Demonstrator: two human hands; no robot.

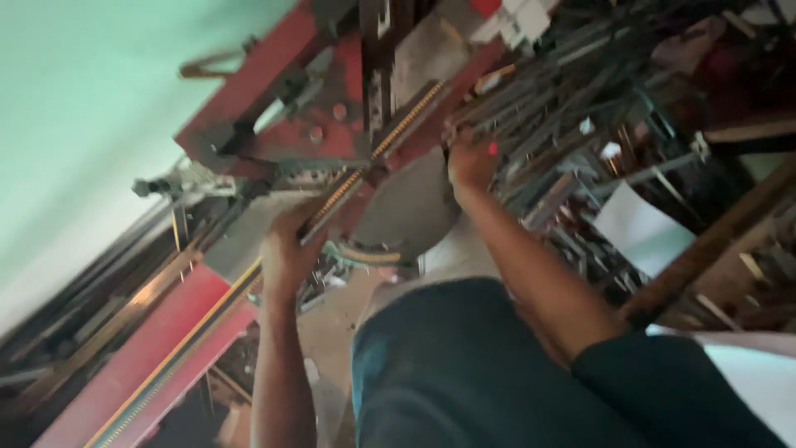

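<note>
Workshop view, tilted and motion-blurred, centred on a large red-painted steel machine frame [274, 108] that runs diagonally from lower left to upper right. Its long red bed [157, 348] serves as the table for the work, and a narrow yellow graduated strip [207, 311] follows its edge, apparently set there so lengths can be read directly against the stock. A dense stack of grey metal bars and profiles [580, 108] fills the upper right, stored within arm's reach of the machine. A pale green wall [91, 83] occupies the upper left. A grey rounded metal guard or plate [410, 207] sits at the middle of the frame, between the two hands. The left hand [288, 249] is closed around a thin pale metal length [319, 224] lying along the graduated strip, seemingly to keep it pressed to the bed. The right hand [471, 158] is closed, fist-like, at the near ends of the stacked bars, just beside a small red spot; what exactly it grips cannot be told through the blur. Dark trousers [464, 365] fill the foreground.
</note>
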